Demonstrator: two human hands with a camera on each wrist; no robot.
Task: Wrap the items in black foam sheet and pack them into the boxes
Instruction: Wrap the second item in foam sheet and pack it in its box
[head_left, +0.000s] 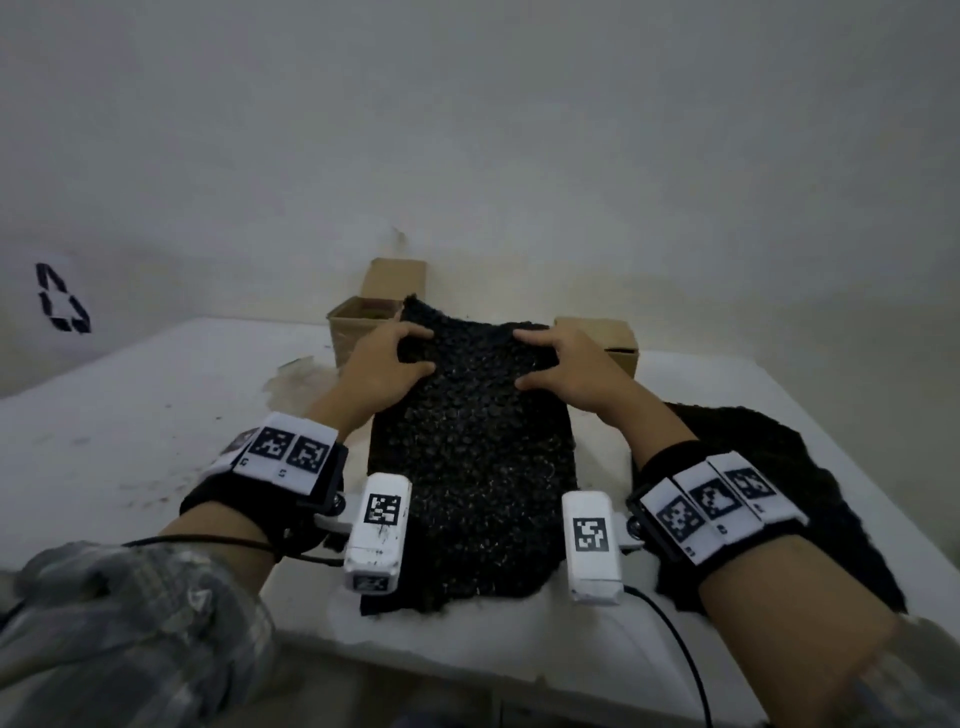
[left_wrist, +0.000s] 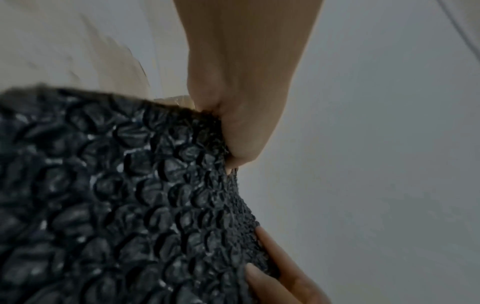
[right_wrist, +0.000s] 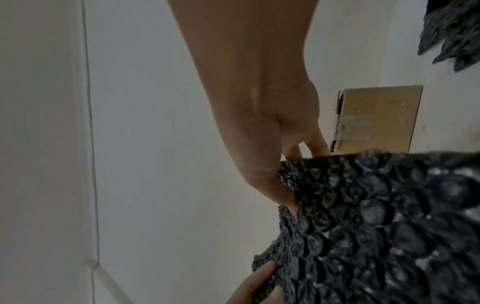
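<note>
A black bubbled foam sheet lies lengthwise on the white table, its far end lifted and curled over. My left hand grips the far left corner of the sheet, fingers on top and thumb at the edge. My right hand grips the far right corner of the same sheet the same way. Whatever lies under the raised end is hidden. An open cardboard box stands behind the left hand. A second, closed cardboard box stands behind the right hand.
A second black foam sheet lies crumpled on the table at the right, under my right forearm. A white wall rises just behind the boxes. The table's front edge runs below my wrists. A cable hangs off the front.
</note>
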